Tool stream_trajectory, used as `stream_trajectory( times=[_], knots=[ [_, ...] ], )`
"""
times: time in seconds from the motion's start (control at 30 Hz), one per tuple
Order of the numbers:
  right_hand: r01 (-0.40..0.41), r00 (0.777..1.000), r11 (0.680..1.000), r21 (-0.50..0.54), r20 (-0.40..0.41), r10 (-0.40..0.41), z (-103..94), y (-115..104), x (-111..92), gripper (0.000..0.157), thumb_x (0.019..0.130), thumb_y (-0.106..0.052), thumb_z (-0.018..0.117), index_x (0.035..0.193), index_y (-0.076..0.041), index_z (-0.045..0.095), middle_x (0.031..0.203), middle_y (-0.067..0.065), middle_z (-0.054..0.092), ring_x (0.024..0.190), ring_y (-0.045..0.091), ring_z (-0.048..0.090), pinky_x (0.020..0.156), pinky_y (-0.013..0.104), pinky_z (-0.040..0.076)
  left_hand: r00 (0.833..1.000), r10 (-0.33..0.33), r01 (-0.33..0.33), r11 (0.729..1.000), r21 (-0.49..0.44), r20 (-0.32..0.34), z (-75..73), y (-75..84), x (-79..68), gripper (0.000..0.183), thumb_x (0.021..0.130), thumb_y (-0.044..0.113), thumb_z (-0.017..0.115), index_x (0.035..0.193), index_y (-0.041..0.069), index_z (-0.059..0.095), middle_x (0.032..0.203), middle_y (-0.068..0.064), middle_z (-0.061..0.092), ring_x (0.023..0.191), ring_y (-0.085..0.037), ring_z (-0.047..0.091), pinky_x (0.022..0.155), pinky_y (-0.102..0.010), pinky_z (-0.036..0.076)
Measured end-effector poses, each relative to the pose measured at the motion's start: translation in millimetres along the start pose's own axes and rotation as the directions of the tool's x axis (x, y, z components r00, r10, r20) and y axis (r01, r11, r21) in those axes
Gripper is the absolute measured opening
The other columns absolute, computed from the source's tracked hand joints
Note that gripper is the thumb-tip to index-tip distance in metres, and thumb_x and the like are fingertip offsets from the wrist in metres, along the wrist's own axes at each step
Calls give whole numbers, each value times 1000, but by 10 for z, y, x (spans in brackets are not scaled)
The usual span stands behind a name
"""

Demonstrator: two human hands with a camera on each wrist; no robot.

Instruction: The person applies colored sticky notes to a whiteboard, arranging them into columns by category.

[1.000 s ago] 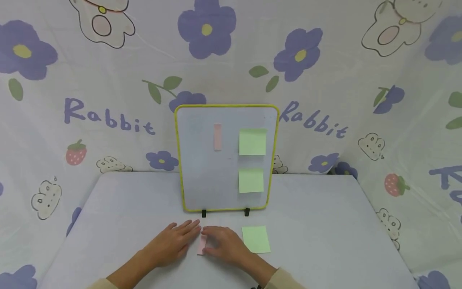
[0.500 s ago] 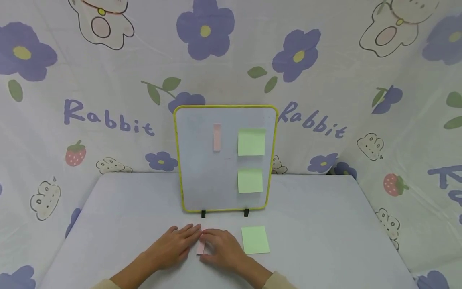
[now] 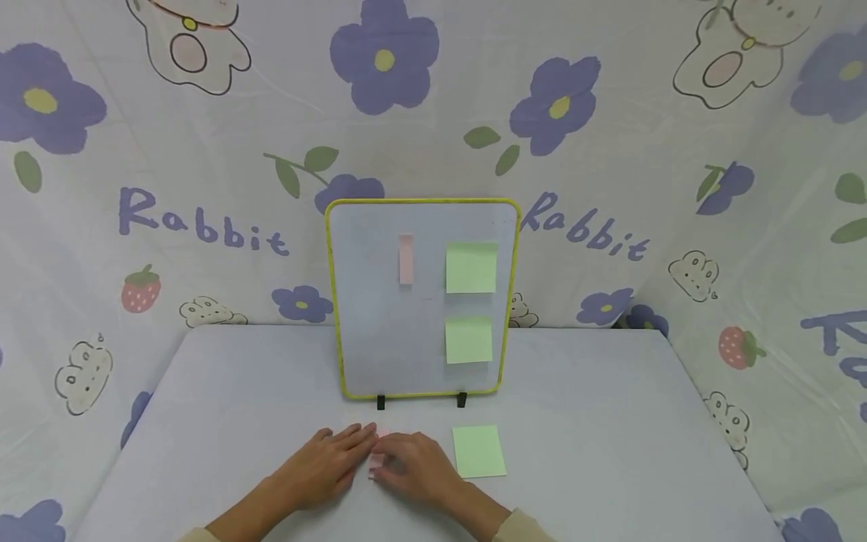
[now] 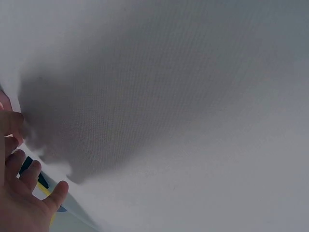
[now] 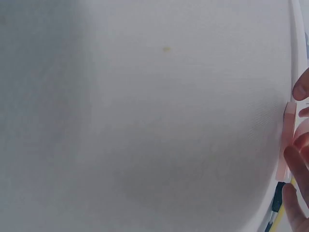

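A narrow pad of pink sticky notes (image 3: 375, 461) lies on the white table between the two hands, partly covered by them. My left hand (image 3: 333, 461) rests along its left side, fingers extended and fingertips right at the pad's upper part. From the right, my right hand (image 3: 418, 467) curls its thumb and fingers around the pad's edge. In the right wrist view the pink pad (image 5: 287, 140) shows side-on, with a paler pink sheet (image 5: 302, 128) bowed up beside the fingers. The left wrist view catches the left hand (image 4: 24, 198) at its lower left corner.
A yellow-framed whiteboard (image 3: 386, 339) stands behind the hands on black feet (image 3: 381, 403). Stuck to it are a pink strip (image 3: 406, 260) and two green sticky notes (image 3: 470, 268). A green sticky-note pad (image 3: 479, 452) lies right of the right hand.
The right hand has shifted slightly left and drawn its thumb and fingers closer over the pink pad, whose near end now looks lifted. The left hand slid slightly nearer the person.
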State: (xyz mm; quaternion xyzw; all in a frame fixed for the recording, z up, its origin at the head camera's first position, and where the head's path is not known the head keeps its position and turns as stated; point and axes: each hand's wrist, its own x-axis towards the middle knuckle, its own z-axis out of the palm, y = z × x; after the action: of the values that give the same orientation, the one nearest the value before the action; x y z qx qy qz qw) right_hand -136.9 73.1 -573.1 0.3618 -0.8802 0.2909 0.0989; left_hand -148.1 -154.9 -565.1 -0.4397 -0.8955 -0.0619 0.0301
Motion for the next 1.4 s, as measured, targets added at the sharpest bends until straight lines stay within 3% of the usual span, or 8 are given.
stream_trajectory(
  times=[0.13, 0.33, 0.6, 0.8, 1.0, 1.2, 1.4],
  knots=[
    [-4, 1000, 997, 79, 29, 2, 15, -9, 30, 13, 89, -17, 75, 99, -9, 76, 95, -4, 75, 87, 3, 67, 82, 22, 52, 999, 23, -23, 1000, 11, -30, 0, 4, -13, 51, 95, 19, 63, 143, 5, 53, 147, -10, 52, 128, -29, 56, 84, -51, 51],
    [-20, 999, 998, 66, 26, 18, 9, -38, 50, 5, 90, -11, 71, 93, -10, 75, 89, -6, 74, 86, -1, 66, 81, 19, 51, 1000, 13, -13, 1000, 22, -17, -15, 9, -21, 52, 96, 20, 62, 144, 7, 52, 148, -8, 51, 128, -28, 55, 84, -51, 51],
    [-130, 988, 980, 151, -59, 141, -91, -27, 45, 9, 89, -10, 73, 97, -7, 77, 96, -1, 76, 96, 7, 70, 85, 30, 54, 1000, -15, 14, 1000, 2, 28, -57, 30, -10, 52, 97, 20, 61, 145, 5, 50, 150, -7, 49, 129, -26, 55, 85, -50, 50],
    [-170, 980, 962, 213, -67, 188, -227, 14, 82, 14, 90, -10, 73, 102, -6, 77, 103, 0, 75, 101, 10, 70, 87, 28, 55, 997, -26, 25, 1000, 11, 68, -18, 26, 0, 54, 99, 25, 59, 149, 9, 47, 152, -5, 46, 131, -24, 53, 85, -48, 50],
    [-141, 980, 966, 215, -106, 167, -363, 32, 126, 15, 90, -9, 73, 104, -5, 77, 107, 1, 75, 103, 11, 70, 87, 28, 55, 987, -56, 57, 998, -4, 149, -46, 39, 25, 54, 101, 27, 56, 151, 10, 44, 155, -3, 43, 135, -22, 49, 90, -48, 50],
    [-84, 975, 980, 179, -186, 117, -480, 43, 207, 14, 89, -7, 74, 102, -5, 77, 109, 4, 75, 104, 16, 70, 87, 31, 55, 987, -35, 38, 999, -12, 156, -57, 45, 33, 53, 101, 25, 55, 150, 10, 45, 156, -2, 42, 136, -22, 48, 92, -49, 49],
    [-37, 954, 990, 135, -292, 76, -562, 69, 327, 16, 87, -4, 75, 102, -3, 77, 110, 7, 74, 103, 18, 70, 85, 31, 56, 987, -7, 2, 1000, 31, 160, -28, 25, 25, 54, 100, 24, 57, 151, 10, 45, 157, -1, 40, 136, -21, 48, 92, -47, 49]
  ],
)
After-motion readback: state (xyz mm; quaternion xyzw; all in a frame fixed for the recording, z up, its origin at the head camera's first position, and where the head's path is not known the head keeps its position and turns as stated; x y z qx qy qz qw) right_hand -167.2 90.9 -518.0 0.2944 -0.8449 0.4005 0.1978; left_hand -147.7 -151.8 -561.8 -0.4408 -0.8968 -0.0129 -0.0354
